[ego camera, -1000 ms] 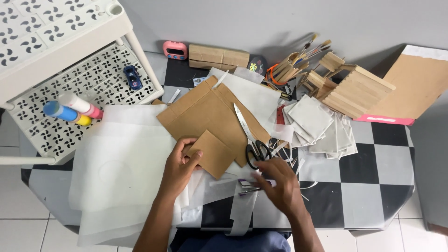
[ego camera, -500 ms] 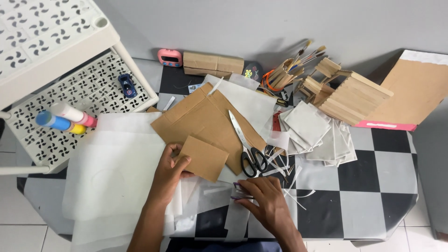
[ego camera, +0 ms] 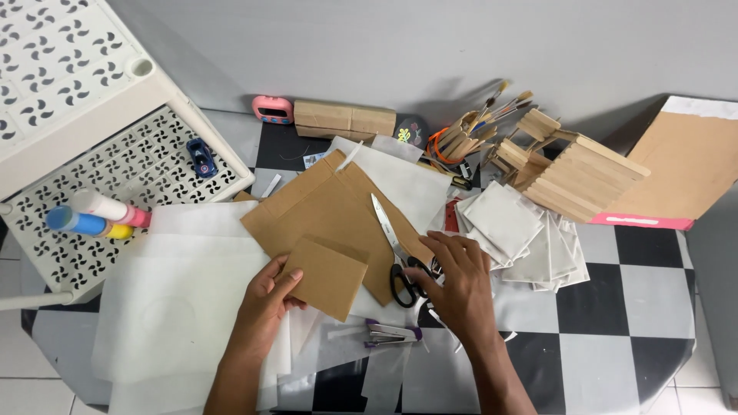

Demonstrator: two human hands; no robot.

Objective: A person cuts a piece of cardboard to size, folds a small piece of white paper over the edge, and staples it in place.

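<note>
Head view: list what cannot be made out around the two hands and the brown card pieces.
- Black-handled scissors: the handle loops are partly behind the right hand, so whether fingers pass through them cannot be told.
- Small brown card rectangle: its left edge is covered by the left hand.
- Large brown card sheet: its lower part lies under the small rectangle.
- Purple stapler: too small to tell whether it is loaded.

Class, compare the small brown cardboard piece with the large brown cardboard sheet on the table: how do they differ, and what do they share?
The small cardboard piece is far smaller than the large cardboard sheet. The left hand grips the small piece by its edge; the large sheet is not held, but lies under the scissors, where the right hand rests. The small piece overlaps the large sheet's lower edge. Both are plain, brown and roughly rectangular.
</note>
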